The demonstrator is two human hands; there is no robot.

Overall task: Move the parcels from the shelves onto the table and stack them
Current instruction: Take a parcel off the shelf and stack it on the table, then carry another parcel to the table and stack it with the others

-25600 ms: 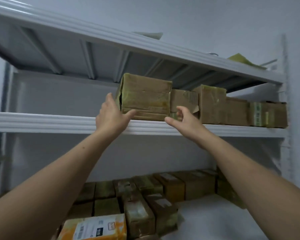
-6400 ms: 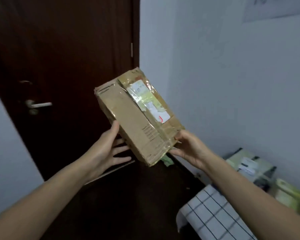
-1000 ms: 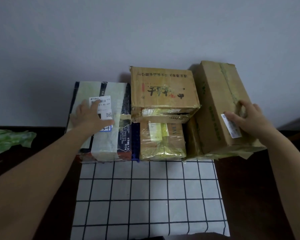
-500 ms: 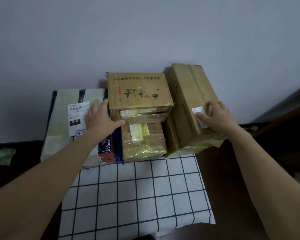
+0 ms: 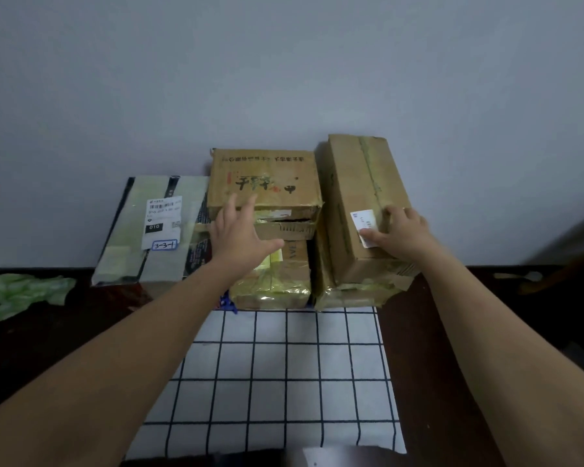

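Spread-fingered, left hand (image 5: 240,230) lies w/ straight fingers on the front-left edge of the printed carton (image 5: 267,178), center frame, stacked above a yellow-taped parcel (image 5: 284,281). Right hand (image 5: 402,234) rests on top of the long brown box (image 5: 358,183) at right, thumb on its white label (image 5: 363,227), gripping nothing. Grey-wrapped parcel (image 5: 155,230) sits center-left. Checked cloth (image 5: 284,365) fills lower center.

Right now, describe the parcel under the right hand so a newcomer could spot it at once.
Against the wall, a row of parcels stands behind the checked cloth. Take the rightmost stack's top box, under the right hand. It alone is long, plain brown, taped lengthwise, with a small white label at its near end.
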